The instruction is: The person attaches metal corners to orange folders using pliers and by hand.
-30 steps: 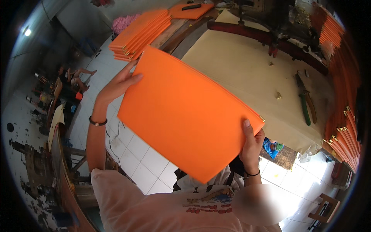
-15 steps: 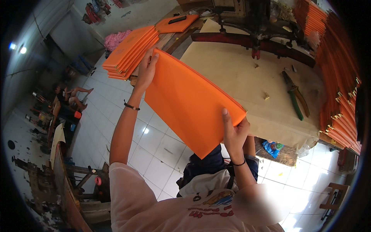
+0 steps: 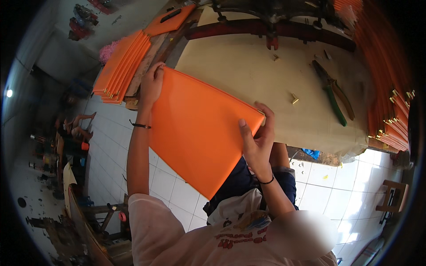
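I hold a large flat orange sheet [image 3: 199, 128], like a folder or pouch, tilted with its far edge over the beige worktable [image 3: 248, 66]. My left hand [image 3: 152, 84] grips its far left corner. My right hand [image 3: 257, 137] grips its right corner, thumb on the orange face, next to a small brass-coloured fitting at that corner. The sheet's lower corner hangs down over my lap.
A stack of orange sheets [image 3: 122, 66] lies at the table's left end, one more orange sheet [image 3: 171, 20] beyond. Green-handled pliers [image 3: 333, 95] and small brass pieces [image 3: 294, 98] lie on the table. Several orange pieces with brass clips [image 3: 390, 119] line the right. White tiled floor below.
The orange sheet has moved away from me toward the table and lies flatter; both hands kept their grip on its corners.
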Demonstrator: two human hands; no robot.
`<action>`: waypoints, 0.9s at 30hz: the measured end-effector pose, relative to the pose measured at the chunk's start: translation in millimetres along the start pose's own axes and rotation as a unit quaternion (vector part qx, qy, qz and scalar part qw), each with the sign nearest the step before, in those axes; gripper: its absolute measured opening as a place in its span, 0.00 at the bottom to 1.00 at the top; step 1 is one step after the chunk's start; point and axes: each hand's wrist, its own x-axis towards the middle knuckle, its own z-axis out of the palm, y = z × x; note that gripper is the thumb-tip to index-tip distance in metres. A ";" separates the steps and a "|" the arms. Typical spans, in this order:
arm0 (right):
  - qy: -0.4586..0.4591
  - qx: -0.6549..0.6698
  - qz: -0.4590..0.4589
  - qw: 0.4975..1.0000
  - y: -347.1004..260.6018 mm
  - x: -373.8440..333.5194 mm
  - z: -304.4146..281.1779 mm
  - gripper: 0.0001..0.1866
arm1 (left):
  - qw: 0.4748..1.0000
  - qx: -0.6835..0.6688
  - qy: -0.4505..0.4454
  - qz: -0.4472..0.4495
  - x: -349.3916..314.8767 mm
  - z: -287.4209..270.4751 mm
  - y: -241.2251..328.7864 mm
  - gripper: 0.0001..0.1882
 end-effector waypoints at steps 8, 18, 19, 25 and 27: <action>-0.037 0.040 0.003 0.998 9.8 -4.0 -2.9 0.22 | 0.999 0.001 0.013 -0.034 0.7 -1.7 -13.6 0.21; -0.041 -0.089 -0.112 0.989 23.3 -5.2 -14.5 0.20 | 0.995 -0.029 0.088 0.042 -6.6 -5.6 -11.2 0.24; -0.041 -0.092 -0.113 0.989 22.8 -3.6 -15.6 0.20 | 0.996 -0.032 0.078 0.026 -8.7 -4.4 -4.2 0.24; -0.116 -0.048 0.076 0.989 -11.4 -6.6 -31.6 0.16 | 0.999 0.048 -0.009 0.001 1.9 -0.6 0.7 0.24; -0.153 0.033 0.201 0.967 -26.7 -17.7 -35.0 0.16 | 0.995 0.099 0.001 0.032 10.8 8.5 13.1 0.24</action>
